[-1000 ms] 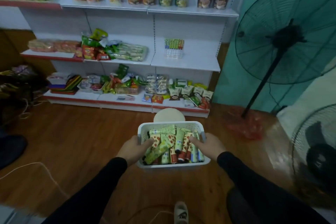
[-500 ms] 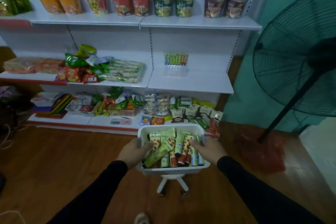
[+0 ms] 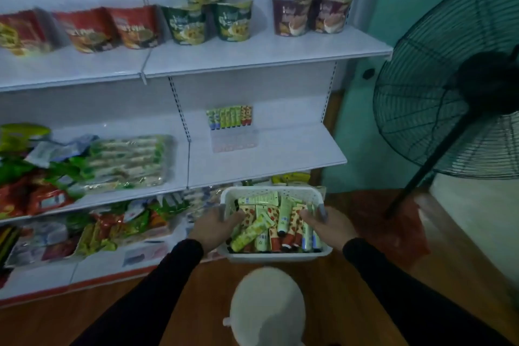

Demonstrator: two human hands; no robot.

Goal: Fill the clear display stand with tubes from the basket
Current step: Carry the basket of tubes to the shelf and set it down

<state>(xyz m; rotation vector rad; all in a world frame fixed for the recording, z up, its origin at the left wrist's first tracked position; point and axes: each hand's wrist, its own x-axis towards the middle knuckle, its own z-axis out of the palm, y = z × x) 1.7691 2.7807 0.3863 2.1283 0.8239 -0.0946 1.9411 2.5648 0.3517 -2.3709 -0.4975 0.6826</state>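
Both hands [image 3: 216, 226] [image 3: 327, 223] grip a white basket [image 3: 276, 254] heaped with tubes [image 3: 269, 222]; clear display stand [image 3: 234, 136] holds one row.

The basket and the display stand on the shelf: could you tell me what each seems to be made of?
The basket looks like white moulded plastic, matte, with rows of small holes in its walls. The display stand seems clear acrylic or similar plastic: the white shelf shows through it. Blur leaves the finish uncertain.

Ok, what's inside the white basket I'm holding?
The white basket holds a loose pile of tubes, green ones and red-patterned ones, lying mostly lengthwise. The pile covers the basket's floor and any tubes underneath.
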